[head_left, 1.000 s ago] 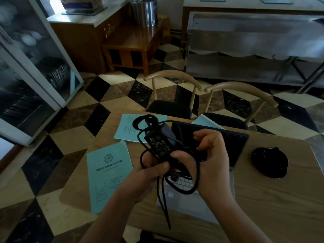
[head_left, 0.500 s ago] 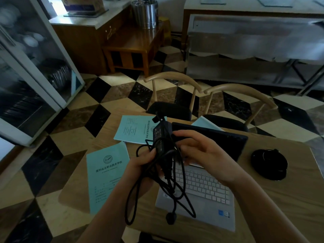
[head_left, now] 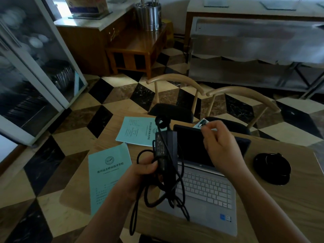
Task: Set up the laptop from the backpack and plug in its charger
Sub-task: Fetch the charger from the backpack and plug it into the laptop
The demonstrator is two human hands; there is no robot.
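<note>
Laptop [head_left: 201,186], silver body with pale keys and dark screen, sits open on the light wooden tabletop [head_left: 289,204], screen tilted back toward the two bentwood chairs [head_left: 177,95] at the far edge

Left hand [head_left: 140,174]: clenched round the lower end of the black rectangular charger brick [head_left: 164,149], which stands roughly upright above the laptop's left edge, label side facing the camera. Thumb lies across the brick's lower face

Black charger cable [head_left: 175,192]: several loose loops hang from the brick and the left hand, over the left part of the keyboard; one long loop drops past the near tabletop edge. A small coil sits at the brick's top end

Right hand [head_left: 220,146]: raised over the laptop screen, fingertips pinching the small barrel plug [head_left: 201,124] at the cable end, metal tip pointing left and away. Plug is in the air above the top edge of the screen, not touching the laptop

Other items on tabletop: two pale green paper booklets [head_left: 108,174] with printed text left of the laptop, one near, one farther back; a third partly hidden behind the screen. Round black object [head_left: 271,168] right of the laptop, apart from it; what it is I cannot tell

Floor: black, cream and brown cube-pattern tiles [head_left: 122,95]
</note>
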